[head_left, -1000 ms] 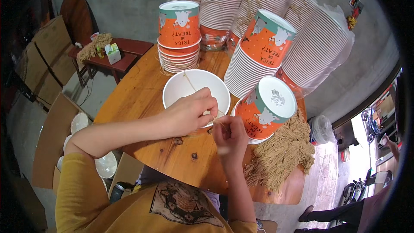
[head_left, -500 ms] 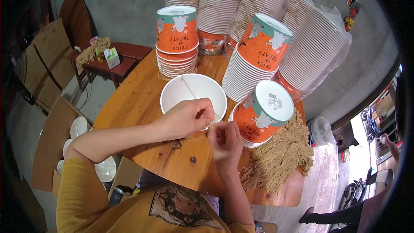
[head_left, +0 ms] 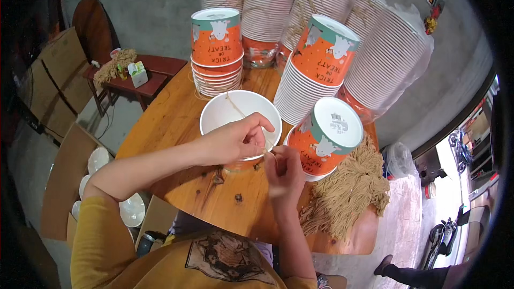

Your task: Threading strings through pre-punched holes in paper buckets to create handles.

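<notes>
Head view: left hand has shifted onto the white paper bucket's near rim, pinching twine; right hand pinches its other end. Bucket sits mid-counter; the tie looks under way.

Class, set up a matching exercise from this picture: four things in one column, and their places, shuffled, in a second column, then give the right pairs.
Things:
1. open white bucket
2. pile of tan cords
3. small red side table
4. white lids

Places:
A. in a cardboard box on the floor
B. on the round table's right edge
C. under the left hand
D. beyond the round table, at left

Pairs: 1-C, 2-B, 3-D, 4-A
</notes>
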### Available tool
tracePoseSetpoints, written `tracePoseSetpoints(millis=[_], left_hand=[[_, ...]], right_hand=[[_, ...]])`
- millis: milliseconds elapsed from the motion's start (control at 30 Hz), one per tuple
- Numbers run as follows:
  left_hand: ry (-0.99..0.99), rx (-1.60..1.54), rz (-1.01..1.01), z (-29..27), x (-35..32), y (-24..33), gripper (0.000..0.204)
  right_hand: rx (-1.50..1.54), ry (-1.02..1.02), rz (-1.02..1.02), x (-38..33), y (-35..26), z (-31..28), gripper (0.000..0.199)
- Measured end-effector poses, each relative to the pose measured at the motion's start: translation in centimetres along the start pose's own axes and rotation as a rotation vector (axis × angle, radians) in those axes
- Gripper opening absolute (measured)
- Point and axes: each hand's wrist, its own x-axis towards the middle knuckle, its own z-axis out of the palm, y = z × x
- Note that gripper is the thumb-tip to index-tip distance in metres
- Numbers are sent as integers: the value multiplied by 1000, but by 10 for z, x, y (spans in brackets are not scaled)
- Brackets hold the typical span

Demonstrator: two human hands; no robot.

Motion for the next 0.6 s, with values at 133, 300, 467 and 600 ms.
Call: tracePoseSetpoints(millis=[133, 300, 467, 600], left_hand=[[5, -12, -34, 0, 2, 3, 39], [9, 2, -58, 1, 2, 5, 41], [10, 26, -67, 2, 1, 8, 41], [-28, 107, 13, 5, 2, -2, 36]], right_hand=[[-247, -2, -193, 2, -1, -4, 24], [-321, 6, -376, 6, 0, -8, 24], [-361, 0, -416, 10, -1, -8, 24], [-77, -77, -177, 10, 0, -4, 15]])
